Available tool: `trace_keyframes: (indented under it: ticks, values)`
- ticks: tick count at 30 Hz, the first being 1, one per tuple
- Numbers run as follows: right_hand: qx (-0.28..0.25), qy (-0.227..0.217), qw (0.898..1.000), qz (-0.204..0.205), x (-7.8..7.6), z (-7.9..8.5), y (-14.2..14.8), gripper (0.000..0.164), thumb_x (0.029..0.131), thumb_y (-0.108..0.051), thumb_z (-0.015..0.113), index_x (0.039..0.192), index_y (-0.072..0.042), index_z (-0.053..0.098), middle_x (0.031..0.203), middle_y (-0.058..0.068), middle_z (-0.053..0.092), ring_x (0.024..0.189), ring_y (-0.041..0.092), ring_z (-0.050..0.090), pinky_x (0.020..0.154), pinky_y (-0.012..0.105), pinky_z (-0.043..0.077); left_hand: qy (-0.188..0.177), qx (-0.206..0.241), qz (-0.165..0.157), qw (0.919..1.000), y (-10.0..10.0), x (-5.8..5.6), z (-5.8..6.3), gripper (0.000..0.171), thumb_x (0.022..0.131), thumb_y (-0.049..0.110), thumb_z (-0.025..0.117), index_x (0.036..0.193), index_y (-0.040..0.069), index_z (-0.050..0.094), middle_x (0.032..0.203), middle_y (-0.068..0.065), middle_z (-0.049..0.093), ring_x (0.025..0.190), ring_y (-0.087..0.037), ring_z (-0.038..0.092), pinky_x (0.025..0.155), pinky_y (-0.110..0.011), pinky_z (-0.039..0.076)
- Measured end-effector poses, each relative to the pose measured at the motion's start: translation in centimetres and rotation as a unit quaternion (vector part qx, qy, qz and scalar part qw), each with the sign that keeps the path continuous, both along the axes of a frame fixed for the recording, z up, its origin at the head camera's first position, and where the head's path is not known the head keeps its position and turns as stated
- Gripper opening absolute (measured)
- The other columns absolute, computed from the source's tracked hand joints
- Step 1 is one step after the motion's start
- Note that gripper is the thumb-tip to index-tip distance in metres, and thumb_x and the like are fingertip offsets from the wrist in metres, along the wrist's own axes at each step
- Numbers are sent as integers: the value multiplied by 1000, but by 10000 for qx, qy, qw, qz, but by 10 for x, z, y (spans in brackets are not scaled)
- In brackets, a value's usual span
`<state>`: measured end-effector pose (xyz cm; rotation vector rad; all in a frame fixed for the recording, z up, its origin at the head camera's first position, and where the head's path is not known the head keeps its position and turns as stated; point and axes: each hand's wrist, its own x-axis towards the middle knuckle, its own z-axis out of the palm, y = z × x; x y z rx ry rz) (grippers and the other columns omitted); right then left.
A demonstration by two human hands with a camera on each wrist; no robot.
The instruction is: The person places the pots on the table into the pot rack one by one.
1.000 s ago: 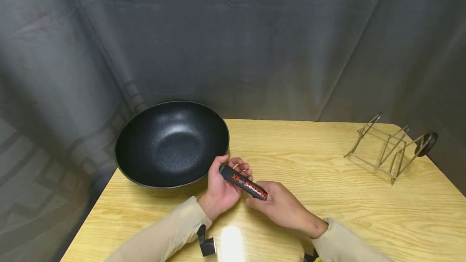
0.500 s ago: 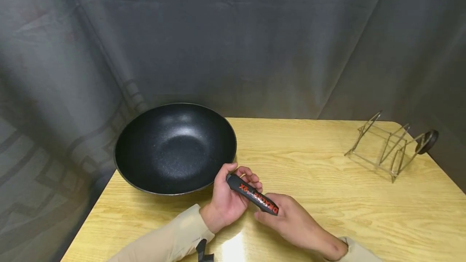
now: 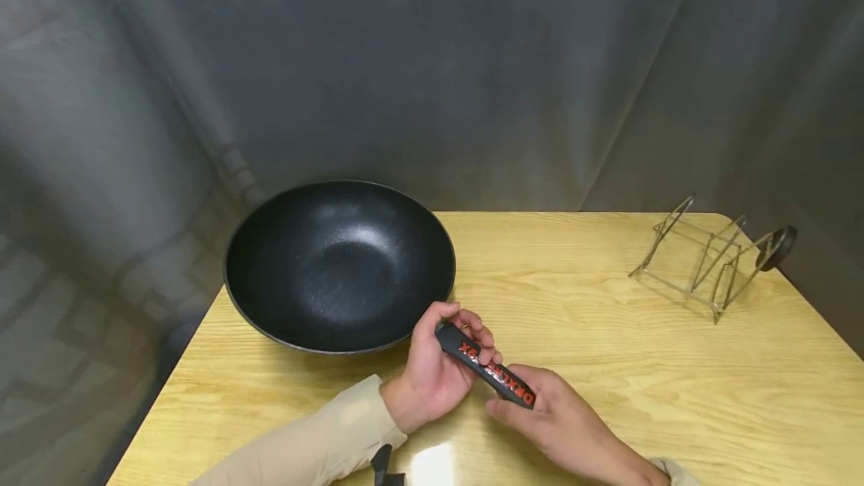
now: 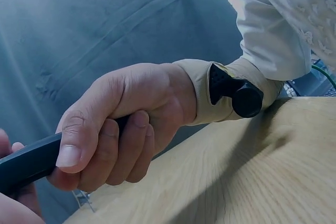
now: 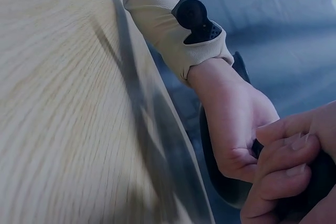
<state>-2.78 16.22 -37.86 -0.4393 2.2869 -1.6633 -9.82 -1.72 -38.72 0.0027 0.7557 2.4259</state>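
Note:
A black wok (image 3: 337, 261) with a long dark handle (image 3: 482, 366) is in the head view, left of centre. It seems to be held above the table, its inside facing me. My left hand (image 3: 439, 381) holds the handle close to the wok, palm up, with fingertips curling over the red lettering. My right hand (image 3: 560, 411) grips the handle's outer end. The left wrist view shows the right hand (image 4: 115, 119) with its fingers wrapped round the handle (image 4: 31, 158). In the right wrist view, the left hand (image 5: 236, 119) lies behind the right hand's fingers (image 5: 289, 177).
A wire rack (image 3: 702, 261) with a dark round knob (image 3: 776, 247) lies at the table's back right. The wooden table (image 3: 574, 283) spans the foreground. A grey curtain (image 3: 418, 81) hangs behind it and along the left side.
Both hands have shifted right and nearer to me with the wok. Its handle has come along, and the left fingers now curl further over it. The head view has shifted slightly.

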Motion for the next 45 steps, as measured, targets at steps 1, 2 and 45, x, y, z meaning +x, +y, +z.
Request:
trace_keyframes:
  ticks: [1,2,45]
  values:
    - [43,-32,10000,-44,1,0,1,13,98,-17,70,94,-7,64,73,-4,49,61,6,46,51,26,41,20,6,-25,10000,1,0,1,35,98,31,39,78,13,62,73,-2,61,59,-15,51,75,-30,50]
    - [81,-62,9999,-85,2,1,2,13,98,-17,70,94,-7,64,73,-3,49,61,6,46,51,26,41,40,13,-60,10000,2,0,1,35,98,30,39,77,13,61,71,-2,61,57,-15,50,74,-30,50]
    - [515,-539,9762,-2037,53,-8,48,36,100,-11,67,127,12,59,68,-2,47,53,8,44,45,28,42,431,-142,-1520,9873,80,10,16,24,88,22,44,65,19,36,55,7,38,55,-14,42,74,-31,46]
